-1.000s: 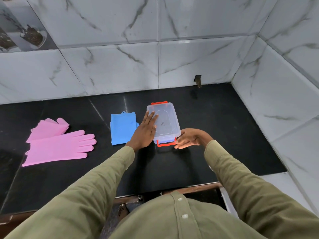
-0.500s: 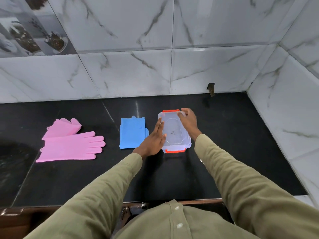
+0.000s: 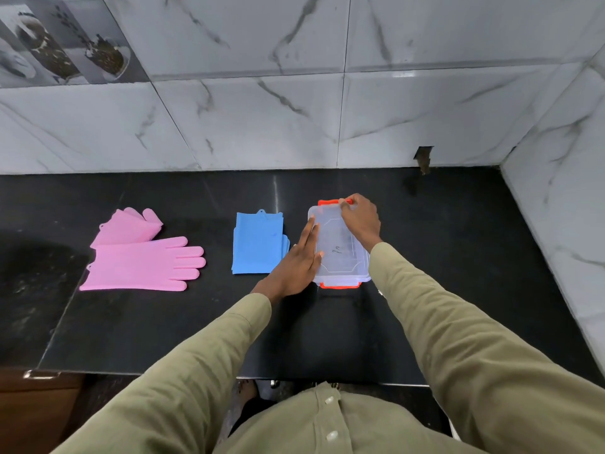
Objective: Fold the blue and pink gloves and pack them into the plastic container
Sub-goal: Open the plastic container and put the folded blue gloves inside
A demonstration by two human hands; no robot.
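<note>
Opening the plastic container (image 3: 339, 245), which sits toward the worktop's (image 3: 458, 257) back right, should go best if the right hand (image 3: 360, 217), fingers pinching the far orange latch (image 3: 329, 202), lifts gently while the left hand (image 3: 296, 263), fingers pressed together flat, steadies the lid beside the folded blue gloves (image 3: 257, 244).

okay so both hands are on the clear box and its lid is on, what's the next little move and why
Probably flip up the far orange clasp with the right hand, whose fingers sit on it, while the left hand lies flat against the plastic container, steadying it. The lid is on and the near clasp looks down, so neither the blue gloves nor the pink gloves can go in yet.
</note>
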